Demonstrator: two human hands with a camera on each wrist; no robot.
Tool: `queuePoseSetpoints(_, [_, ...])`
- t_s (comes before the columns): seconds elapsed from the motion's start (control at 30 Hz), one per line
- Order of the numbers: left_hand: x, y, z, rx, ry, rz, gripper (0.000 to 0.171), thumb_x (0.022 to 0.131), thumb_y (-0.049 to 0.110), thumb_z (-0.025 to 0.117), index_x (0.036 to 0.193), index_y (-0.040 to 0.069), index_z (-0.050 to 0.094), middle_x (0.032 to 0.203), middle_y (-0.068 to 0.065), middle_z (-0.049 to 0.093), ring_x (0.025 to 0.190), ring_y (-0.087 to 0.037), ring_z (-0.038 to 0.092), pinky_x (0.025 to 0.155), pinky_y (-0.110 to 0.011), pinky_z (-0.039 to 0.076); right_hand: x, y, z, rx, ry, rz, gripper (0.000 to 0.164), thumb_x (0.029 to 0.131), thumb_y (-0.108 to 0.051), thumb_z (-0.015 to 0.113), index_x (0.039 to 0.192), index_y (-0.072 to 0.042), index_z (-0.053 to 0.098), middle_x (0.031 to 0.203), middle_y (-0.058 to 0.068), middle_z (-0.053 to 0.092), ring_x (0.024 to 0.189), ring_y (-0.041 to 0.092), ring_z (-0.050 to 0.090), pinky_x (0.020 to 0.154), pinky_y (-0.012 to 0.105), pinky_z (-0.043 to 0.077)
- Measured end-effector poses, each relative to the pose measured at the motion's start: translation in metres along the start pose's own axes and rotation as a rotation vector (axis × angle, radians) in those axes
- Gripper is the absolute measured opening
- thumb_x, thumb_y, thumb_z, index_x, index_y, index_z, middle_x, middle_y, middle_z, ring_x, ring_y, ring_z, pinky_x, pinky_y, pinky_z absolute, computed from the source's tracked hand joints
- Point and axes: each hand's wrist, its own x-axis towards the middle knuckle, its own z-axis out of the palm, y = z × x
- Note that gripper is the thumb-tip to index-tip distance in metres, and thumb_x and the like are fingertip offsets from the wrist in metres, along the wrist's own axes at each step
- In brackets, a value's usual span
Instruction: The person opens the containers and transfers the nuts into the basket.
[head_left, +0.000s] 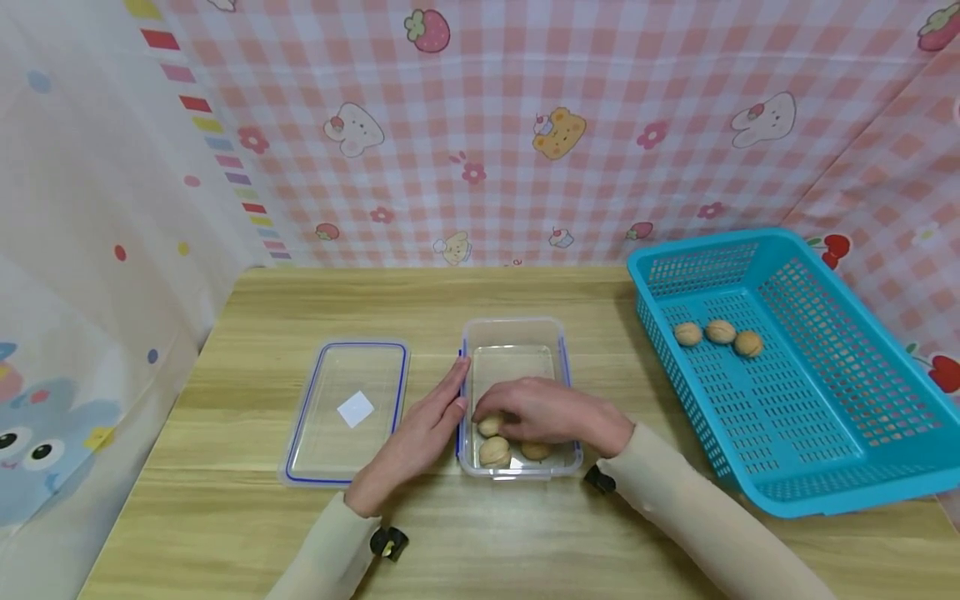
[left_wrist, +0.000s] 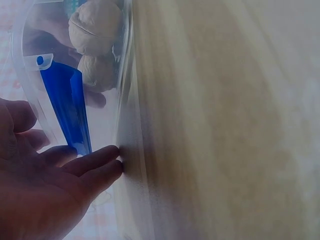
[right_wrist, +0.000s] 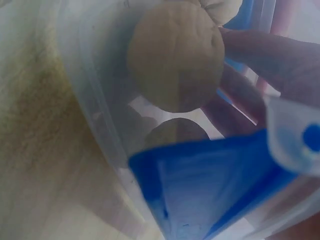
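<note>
A clear plastic box (head_left: 517, 329) with blue side clips stands on the table with its top uncovered. My right hand (head_left: 543, 408) reaches down into it, thumb and fingers curled round a walnut (head_left: 490, 426). Two more walnuts lie at the near end of the box, one at the left (head_left: 495, 452) and one at the right (head_left: 536, 451), partly under the hand. Through the box wall, the right wrist view shows a large walnut (right_wrist: 175, 57) close to the fingers (right_wrist: 245, 95). My left hand (head_left: 423, 429) rests its extended fingers along the box's left side, by a blue clip (left_wrist: 67, 105).
A clear lid (head_left: 322, 417) with a blue seal and a white paper square (head_left: 356, 409) lies left of the box. At the right, a turquoise basket (head_left: 810, 442) holds three walnuts (head_left: 720, 332). A checked cloth (head_left: 495, 125) hangs behind the wooden table (head_left: 225, 500).
</note>
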Motion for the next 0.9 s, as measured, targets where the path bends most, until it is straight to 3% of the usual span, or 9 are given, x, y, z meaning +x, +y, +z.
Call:
queuePoseSetpoints(0.27, [0.000,0.000,0.001,0.000,-0.006,-0.017,0.054,0.114,0.023,0.041,0.164,0.013,0.026,0.170,-0.005,0.023,0.155,-0.024,0.024,0.126,-0.044,0.023,0.000,-0.001,0.000,0.035,-0.008,0.031,0.030,0.097,-0.009,0.073,0.126,-0.014,0.073,0.125,-0.003,0.071,0.116,0.010,0.064,0.102,0.034,0.053])
queuePoseSetpoints(0.77, [0.000,0.002,0.001,0.001,0.001,-0.023,0.054,0.113,0.021,0.042,0.164,0.013,0.026,0.170,-0.005,0.023,0.155,-0.024,0.024,0.126,-0.045,0.023,-0.020,-0.008,-0.009,0.071,0.161,-0.044,0.028,0.098,-0.008,0.071,0.126,-0.008,0.073,0.127,0.001,0.070,0.118,0.015,0.064,0.102,0.035,0.054])
queuePoseSetpoints(0.9, [0.000,0.002,0.001,0.000,0.006,-0.019,0.054,0.113,0.020,0.042,0.164,0.012,0.027,0.169,-0.006,0.024,0.154,-0.025,0.025,0.126,-0.046,0.023,-0.028,-0.012,-0.011,0.124,0.199,-0.007,0.030,0.098,-0.008,0.072,0.128,-0.008,0.072,0.129,0.001,0.069,0.119,0.015,0.064,0.101,0.036,0.055])
